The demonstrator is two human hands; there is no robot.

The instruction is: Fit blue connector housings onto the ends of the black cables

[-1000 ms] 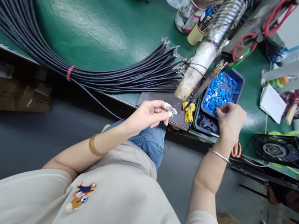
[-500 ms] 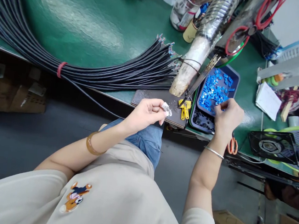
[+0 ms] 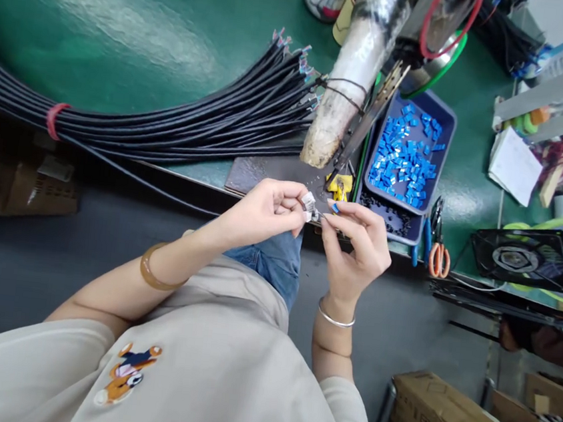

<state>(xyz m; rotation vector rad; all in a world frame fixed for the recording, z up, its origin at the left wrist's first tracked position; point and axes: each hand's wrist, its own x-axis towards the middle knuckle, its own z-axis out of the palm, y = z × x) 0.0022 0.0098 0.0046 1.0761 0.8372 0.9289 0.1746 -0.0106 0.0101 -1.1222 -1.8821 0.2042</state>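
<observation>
My left hand [image 3: 279,211] is closed, its fingertips pinching a small whitish piece [image 3: 308,204] that looks like a connector; its exact kind is too small to make out. Facing it, my right hand [image 3: 356,242] has thumb and forefinger pinched close to that piece, with a tiny dark bit between them. A small blue plastic piece [image 3: 335,208] shows at another finger of the same hand. Behind the left hand runs a single black cable [image 3: 163,192], its end hidden. Right of the hands, many similar blue pieces [image 3: 402,156] lie in a dark tray [image 3: 446,121].
A bundle of black cables [image 3: 170,125] with a red tie [image 3: 55,121] lies along the green table [image 3: 129,34]. A wrapped duct pipe [image 3: 340,103] hangs above the dark board [image 3: 265,172] and yellow tool [image 3: 340,185]. Orange-handled scissors [image 3: 439,260] and a black fan [image 3: 521,258] are at right.
My right hand has come from the tray of blue pieces leftward to my left hand, now with a blue piece at its fingers. The view has shifted slightly right.
</observation>
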